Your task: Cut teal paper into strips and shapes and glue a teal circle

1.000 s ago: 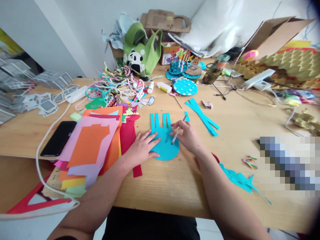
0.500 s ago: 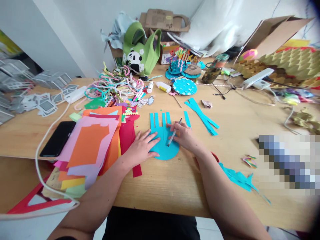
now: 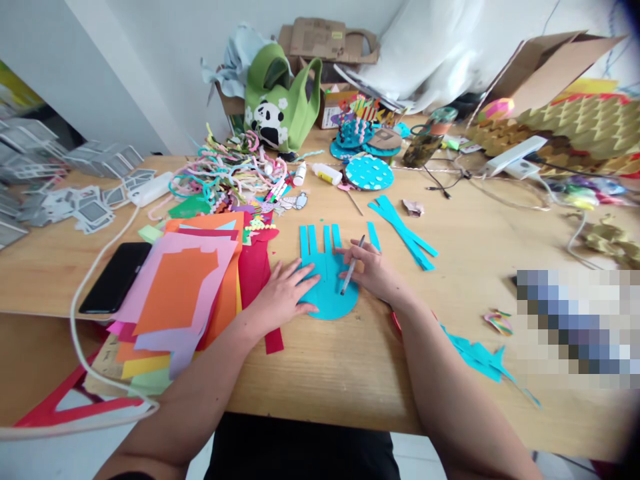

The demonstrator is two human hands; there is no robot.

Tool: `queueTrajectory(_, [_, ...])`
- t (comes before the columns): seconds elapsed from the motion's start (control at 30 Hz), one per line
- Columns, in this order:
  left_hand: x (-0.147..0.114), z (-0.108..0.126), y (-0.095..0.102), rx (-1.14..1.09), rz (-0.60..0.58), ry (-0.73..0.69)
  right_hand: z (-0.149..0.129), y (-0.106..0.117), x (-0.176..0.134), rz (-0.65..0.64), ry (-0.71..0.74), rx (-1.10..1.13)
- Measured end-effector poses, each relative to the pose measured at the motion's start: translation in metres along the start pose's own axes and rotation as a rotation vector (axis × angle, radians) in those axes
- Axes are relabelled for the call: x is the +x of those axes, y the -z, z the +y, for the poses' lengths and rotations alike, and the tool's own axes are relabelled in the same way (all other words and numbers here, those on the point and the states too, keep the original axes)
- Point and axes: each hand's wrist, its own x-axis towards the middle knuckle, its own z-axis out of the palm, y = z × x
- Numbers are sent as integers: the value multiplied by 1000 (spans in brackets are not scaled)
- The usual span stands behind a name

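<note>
A rounded blue paper piece [image 3: 330, 303] lies flat on the table in front of me, with several blue paper strips [image 3: 327, 240] at its far edge. Spread flat, my left hand [image 3: 286, 290] rests with its fingertips on the left side of the blue paper. My right hand [image 3: 369, 267] grips a pen [image 3: 353, 267] over the paper's right part, its tip low near the surface; whether it touches I cannot tell. A thin line runs down the middle of the paper. Red scissor handles [image 3: 397, 325] show partly under my right forearm.
Stacked coloured paper [image 3: 177, 290] and a black phone [image 3: 116, 277] lie at the left. Crossed blue strips [image 3: 405, 233] are beyond my right hand, blue scraps [image 3: 477, 357] beside my right forearm. A glue bottle [image 3: 327, 175], pipe cleaners [image 3: 225, 173] and a green bag [image 3: 285, 100] stand farther back.
My right hand and the pen have shifted slightly to the right, the pen tip away from the paper's middle line. My left hand has stayed in place.
</note>
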Motion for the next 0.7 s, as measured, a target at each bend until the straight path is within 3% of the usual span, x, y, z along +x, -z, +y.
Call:
queueTrajectory(0.17, [0, 1, 1, -2, -4, 8, 1, 0, -1, -17, -1, -2])
queueTrajectory(0.47, [0, 1, 5, 1, -20, 17, -6, 1, 2, 128, 2, 80])
queueTrajectory(0.7, [0, 0, 4, -5, 0, 10, -7, 1, 1, 166, 18, 103])
